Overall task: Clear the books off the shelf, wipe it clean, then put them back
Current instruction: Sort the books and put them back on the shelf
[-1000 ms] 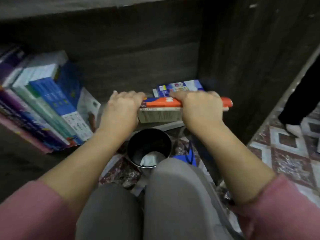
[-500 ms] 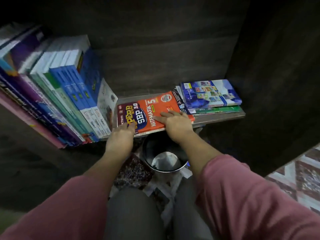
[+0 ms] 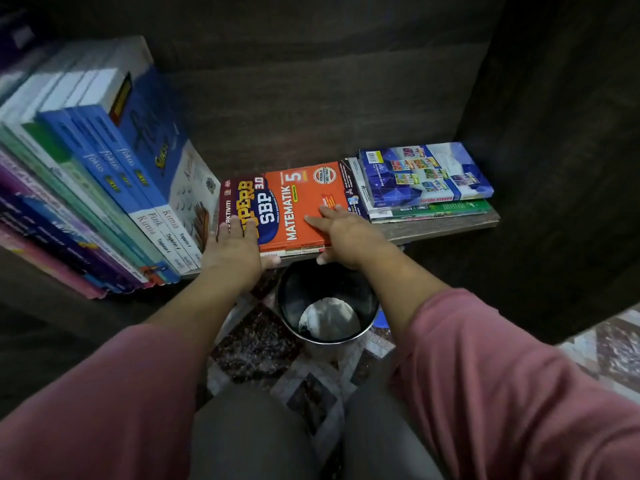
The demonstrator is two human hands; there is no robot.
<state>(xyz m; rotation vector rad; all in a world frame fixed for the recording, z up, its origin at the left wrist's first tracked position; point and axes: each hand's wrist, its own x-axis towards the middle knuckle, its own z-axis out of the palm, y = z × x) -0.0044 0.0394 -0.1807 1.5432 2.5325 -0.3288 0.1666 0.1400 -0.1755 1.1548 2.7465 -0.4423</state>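
Orange book (image 3: 304, 202) is pressed onto the shelf (image 3: 445, 228) by the flat, ungripping left hand (image 3: 235, 249) and right hand (image 3: 348, 237), probably to square it.

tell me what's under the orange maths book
The spine of a second book shows beneath the orange maths book, both flat on the shelf. Its cover, and any books lower down, are hidden.

I record an orange maths workbook (image 3: 298, 202) lying flat, cover up, on thinner books at the front of the dark shelf (image 3: 446, 226). Just beside it on the right is a flat stack, a blue book (image 3: 426, 173) over a green one (image 3: 440, 209). At left, a row of books (image 3: 104, 188) stands tilted (spines outward; blue, green, purple).
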